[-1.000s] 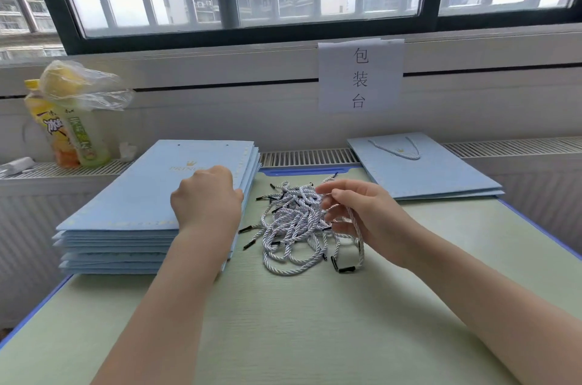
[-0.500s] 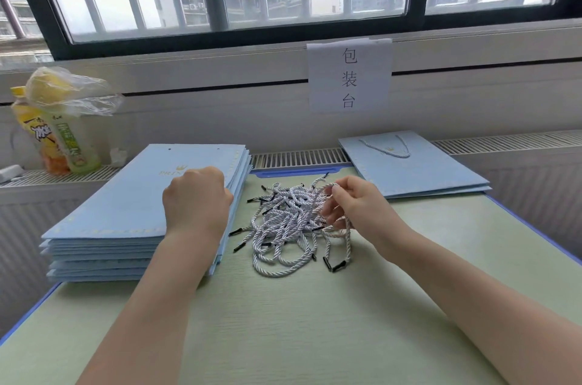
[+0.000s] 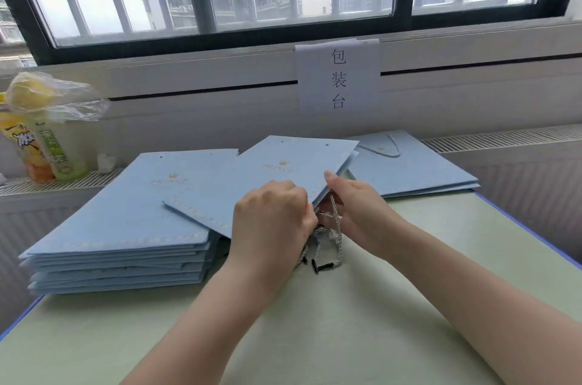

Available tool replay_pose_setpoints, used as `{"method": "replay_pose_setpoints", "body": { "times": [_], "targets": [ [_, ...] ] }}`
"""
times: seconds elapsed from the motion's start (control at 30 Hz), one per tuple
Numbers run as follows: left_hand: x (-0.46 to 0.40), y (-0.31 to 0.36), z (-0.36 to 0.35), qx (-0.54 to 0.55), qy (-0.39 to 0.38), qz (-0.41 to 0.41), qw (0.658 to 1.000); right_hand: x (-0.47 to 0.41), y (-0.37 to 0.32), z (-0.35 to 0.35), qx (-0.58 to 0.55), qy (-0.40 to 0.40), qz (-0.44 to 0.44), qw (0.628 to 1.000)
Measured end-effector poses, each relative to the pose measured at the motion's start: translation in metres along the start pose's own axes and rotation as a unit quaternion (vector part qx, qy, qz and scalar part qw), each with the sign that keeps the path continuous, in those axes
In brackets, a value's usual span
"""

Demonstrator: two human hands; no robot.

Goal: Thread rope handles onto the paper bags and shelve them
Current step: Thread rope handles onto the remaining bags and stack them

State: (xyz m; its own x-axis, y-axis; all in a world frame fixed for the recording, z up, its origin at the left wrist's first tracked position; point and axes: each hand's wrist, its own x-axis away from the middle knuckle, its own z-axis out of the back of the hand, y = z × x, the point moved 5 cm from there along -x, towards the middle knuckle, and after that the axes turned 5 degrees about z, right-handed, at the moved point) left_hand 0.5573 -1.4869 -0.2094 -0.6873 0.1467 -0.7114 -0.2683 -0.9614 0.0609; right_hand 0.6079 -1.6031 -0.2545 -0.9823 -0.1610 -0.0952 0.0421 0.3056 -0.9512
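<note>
A flat light-blue paper bag (image 3: 267, 176) is lifted off the stack of blue bags (image 3: 126, 227) and held tilted over the rope pile. My left hand (image 3: 271, 217) grips its near edge. My right hand (image 3: 352, 211) pinches the same edge with the thumb on top, and a white-grey rope handle (image 3: 337, 236) with black tips hangs from its fingers. Most of the rope pile (image 3: 315, 246) is hidden under the bag and my hands. A bag with a rope handle fitted (image 3: 406, 164) lies flat at the back right.
Drink bottles under a plastic wrap (image 3: 44, 139) stand on the radiator ledge at the left. A paper sign (image 3: 338, 76) hangs on the wall under the window. The pale green table (image 3: 315, 321) has blue edges.
My left hand has pulled the top bag off the stack and swung it right over the ropes. My right hand has risen with one rope and taken the bag's edge.
</note>
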Motion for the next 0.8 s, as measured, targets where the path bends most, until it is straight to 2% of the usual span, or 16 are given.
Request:
{"method": "replay_pose_setpoints", "body": {
  "times": [0.07,0.2,0.3,0.43,0.5,0.53,0.63,0.67,0.73,0.8],
  "targets": [
    [0.004,0.007,-0.005,0.025,-0.003,-0.021,0.999,0.001,-0.003,0.005,-0.018,0.026,0.002,0.999],
    [0.006,0.007,-0.018,0.120,-0.022,-0.036,0.992,-0.004,-0.008,0.024,-0.001,0.135,0.002,0.991],
    [0.001,-0.013,-0.020,0.121,-0.018,0.056,0.991,-0.008,-0.016,0.045,0.044,0.188,0.010,0.981],
    [-0.007,-0.044,-0.010,0.178,0.000,0.211,0.961,-0.008,-0.036,0.064,0.205,0.188,0.052,0.959],
    [-0.010,-0.056,-0.008,0.298,0.001,0.278,0.913,-0.008,-0.044,0.071,0.253,0.198,0.061,0.945],
    [-0.010,-0.060,-0.011,0.373,-0.017,0.311,0.874,-0.009,-0.046,0.074,0.261,0.196,0.057,0.944],
    [-0.008,-0.064,-0.021,0.572,-0.057,0.387,0.721,-0.010,-0.046,0.075,0.296,0.172,0.023,0.939],
    [-0.007,-0.064,-0.023,0.602,-0.060,0.396,0.691,-0.010,-0.046,0.075,0.348,0.171,0.020,0.922],
    [-0.005,-0.064,-0.026,0.612,-0.061,0.402,0.678,-0.012,-0.048,0.075,0.476,0.190,0.059,0.857],
    [-0.003,-0.064,-0.028,0.604,-0.067,0.411,0.680,-0.012,-0.051,0.075,0.543,0.220,0.126,0.800]
  ]
}}
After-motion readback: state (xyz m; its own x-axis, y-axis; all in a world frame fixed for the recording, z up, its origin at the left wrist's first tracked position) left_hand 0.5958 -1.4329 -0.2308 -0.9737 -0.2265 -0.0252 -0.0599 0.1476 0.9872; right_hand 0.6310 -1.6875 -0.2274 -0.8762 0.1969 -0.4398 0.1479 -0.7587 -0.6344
